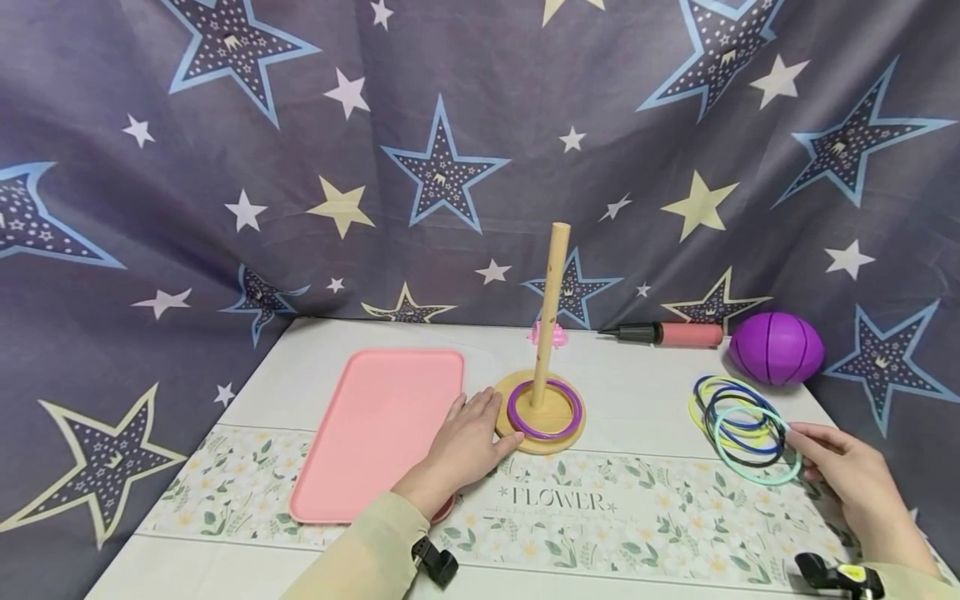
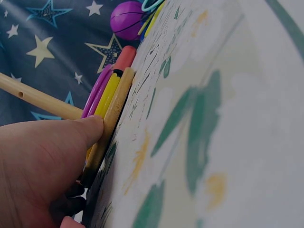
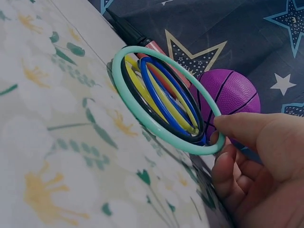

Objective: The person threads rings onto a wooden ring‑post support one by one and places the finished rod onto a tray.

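My left hand (image 1: 468, 442) rests at the left edge of a round wooden base (image 1: 558, 406), its fingers straight and its thumb on the front rim. From the base rises an upright wooden peg (image 1: 551, 300). A purple ring (image 1: 543, 435) lies around the peg's foot; the left wrist view shows yellow beneath it. On the right, my right hand (image 1: 847, 475) pinches the near right edge of a mint green ring (image 1: 765, 481) between thumb and fingers. That ring overlaps a loose pile of yellow, blue and black rings (image 3: 138, 89).
A pink tray (image 1: 375, 417) lies left of the base, partly under my left forearm. Behind the ring pile sit a purple ball (image 1: 776, 348) and a red and black hand pump (image 1: 686, 335). A small pink object (image 1: 558, 335) is behind the peg. A star-patterned curtain (image 1: 450, 267) hangs behind the table.
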A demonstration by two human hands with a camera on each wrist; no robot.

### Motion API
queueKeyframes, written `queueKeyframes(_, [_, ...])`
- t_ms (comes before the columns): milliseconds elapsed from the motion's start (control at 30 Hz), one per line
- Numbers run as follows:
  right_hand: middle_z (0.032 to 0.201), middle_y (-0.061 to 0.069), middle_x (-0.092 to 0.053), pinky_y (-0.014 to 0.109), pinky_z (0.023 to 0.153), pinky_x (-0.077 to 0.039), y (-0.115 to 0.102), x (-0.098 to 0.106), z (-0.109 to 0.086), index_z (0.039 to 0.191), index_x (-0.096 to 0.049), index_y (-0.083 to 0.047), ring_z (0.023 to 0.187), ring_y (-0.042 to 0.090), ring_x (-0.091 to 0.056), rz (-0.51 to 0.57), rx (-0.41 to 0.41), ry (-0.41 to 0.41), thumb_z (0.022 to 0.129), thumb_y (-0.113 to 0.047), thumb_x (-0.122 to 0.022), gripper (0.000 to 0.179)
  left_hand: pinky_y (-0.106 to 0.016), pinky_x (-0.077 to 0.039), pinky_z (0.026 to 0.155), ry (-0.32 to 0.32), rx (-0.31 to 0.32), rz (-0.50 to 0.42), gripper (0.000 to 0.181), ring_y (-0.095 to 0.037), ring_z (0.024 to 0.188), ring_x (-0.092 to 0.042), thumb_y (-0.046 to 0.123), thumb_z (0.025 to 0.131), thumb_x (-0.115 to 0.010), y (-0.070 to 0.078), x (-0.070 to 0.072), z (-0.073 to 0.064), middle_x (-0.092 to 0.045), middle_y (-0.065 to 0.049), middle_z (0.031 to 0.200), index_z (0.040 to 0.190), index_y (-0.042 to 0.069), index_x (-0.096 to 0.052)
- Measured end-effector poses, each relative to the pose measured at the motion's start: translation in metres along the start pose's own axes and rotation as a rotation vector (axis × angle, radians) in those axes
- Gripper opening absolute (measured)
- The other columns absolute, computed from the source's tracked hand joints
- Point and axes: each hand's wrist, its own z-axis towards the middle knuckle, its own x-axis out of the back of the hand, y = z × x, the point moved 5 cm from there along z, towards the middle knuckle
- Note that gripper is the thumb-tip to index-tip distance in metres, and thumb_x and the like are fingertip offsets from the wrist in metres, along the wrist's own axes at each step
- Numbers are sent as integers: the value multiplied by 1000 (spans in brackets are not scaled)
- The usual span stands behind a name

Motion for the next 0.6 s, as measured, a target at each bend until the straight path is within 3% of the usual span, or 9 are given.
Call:
queueKeyframes(133, [85,-18,-67,25,62,-57,-1,0,0,92,-76,-51,73,7,-59,94,7,-5,109,-32,-74,25,-53,-14,137,-1,0,1,85,-33,164,-33,59,110,-60,1,0,0,-40,-21,174,166,-3,-44])
queueKeyframes(267, [89,-22,-72,22,60,-56,-5,-1,-1,97,-83,-41,72,5,-59,240,30,-18,107,-24,-78,20,-53,-14,137,-1,2,-1,85,-34,164,-33,59,110,-61,1,0,0,-40,-21,174,167,-2,-44])
queueKeyframes(433, [90,-17,-75,21,57,-56,-8,-5,-2,99,-86,-32,70,6,-61,411,65,-31,104,-15,-80,18,-53,-14,137,0,0,8,85,-33,164,-33,59,110,-60,1,0,0,-40,-21,173,166,-2,-44])
queueKeyframes(600, [93,-15,-75,21,58,-57,-20,-7,-5,103,-86,-28,72,5,-62,464,110,-25,103,-15,-81,14,-54,-15,137,-1,-2,8,85,-34,164,-33,59,110,-60,0,0,1,-40,-21,173,166,-3,-44])
